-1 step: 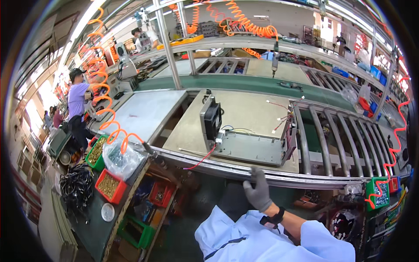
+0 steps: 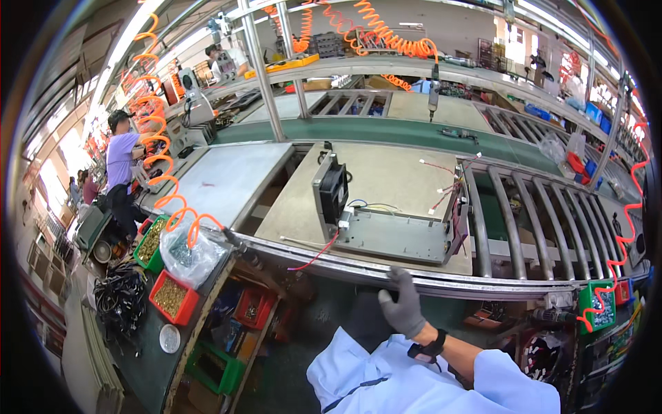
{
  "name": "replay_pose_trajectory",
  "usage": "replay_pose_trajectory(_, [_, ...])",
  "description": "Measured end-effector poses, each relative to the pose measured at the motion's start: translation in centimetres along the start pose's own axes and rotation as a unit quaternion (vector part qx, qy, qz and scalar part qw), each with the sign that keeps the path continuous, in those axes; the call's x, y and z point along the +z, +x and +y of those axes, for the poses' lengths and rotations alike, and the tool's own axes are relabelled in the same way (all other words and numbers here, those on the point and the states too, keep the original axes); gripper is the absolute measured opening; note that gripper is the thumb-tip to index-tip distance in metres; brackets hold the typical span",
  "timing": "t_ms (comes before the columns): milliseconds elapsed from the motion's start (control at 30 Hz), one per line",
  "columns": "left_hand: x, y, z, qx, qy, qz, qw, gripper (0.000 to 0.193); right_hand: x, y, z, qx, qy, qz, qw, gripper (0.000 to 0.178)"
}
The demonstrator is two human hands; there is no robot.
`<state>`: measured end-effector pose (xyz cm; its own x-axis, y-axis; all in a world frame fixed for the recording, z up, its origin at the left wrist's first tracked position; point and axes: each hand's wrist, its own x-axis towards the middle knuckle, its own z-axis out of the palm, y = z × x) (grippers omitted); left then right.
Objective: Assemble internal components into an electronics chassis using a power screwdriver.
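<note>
Brightness: bright, even daylight-white across the hall.
Source: ceiling strip lights (image 2: pixel 552 10) at the top; a blown-out window (image 2: pixel 52 172) at left.
Shadows: soft and short; darker under the tabletop (image 2: pixel 372 179).
Distortion: strong fisheye, rails bend, black corners.
Focus: centre sharp, rim smeared.

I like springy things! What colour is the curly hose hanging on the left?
The curly hose is bright orange, seen best in the head view.

Head fisheye cam, looks down-fwd, workbench (image 2: pixel 386 181) near, wide view
</note>
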<state>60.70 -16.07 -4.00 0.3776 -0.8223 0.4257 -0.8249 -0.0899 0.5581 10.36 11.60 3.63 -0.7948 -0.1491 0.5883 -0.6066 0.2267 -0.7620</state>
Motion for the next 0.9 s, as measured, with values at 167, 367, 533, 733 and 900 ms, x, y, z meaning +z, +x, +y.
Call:
replay_pose_trajectory(167, [-0.8, -2.7, 5.2, 0.051, -0.069, 0.018, 0.996, 0.084, 2.2, 1.2, -1.1, -0.023, 0.057, -0.113, 0.992, 0.050])
replay_pose_trajectory(367, [1.0, -7.1, 12.8, 0.111, -0.203, -0.103, 0.967, 0.081, 5.6, 0.3, -5.0, 0.082, 0.107, -0.435, 0.890, 0.087])
replay_pose_trajectory(533, [5.7, -10.4, 23.1, 0.236, -0.321, -0.303, 0.866, 0.095, 5.6, 1.1, -7.5, 0.278, 0.325, -0.451, 0.783, 0.064])
replay_pose_trajectory(733, [7.7, -14.3, 32.1, 0.298, -0.409, -0.377, 0.776, 0.084, -1.7, 3.0, -4.2, 0.452, 0.340, -0.345, 0.749, 0.039])
replay_pose_trajectory(900, [9.4, -17.0, 34.9, 0.230, -0.401, -0.489, 0.740, 0.083, -3.8, 2.3, -2.9, 0.419, 0.300, -0.280, 0.810, 0.038])
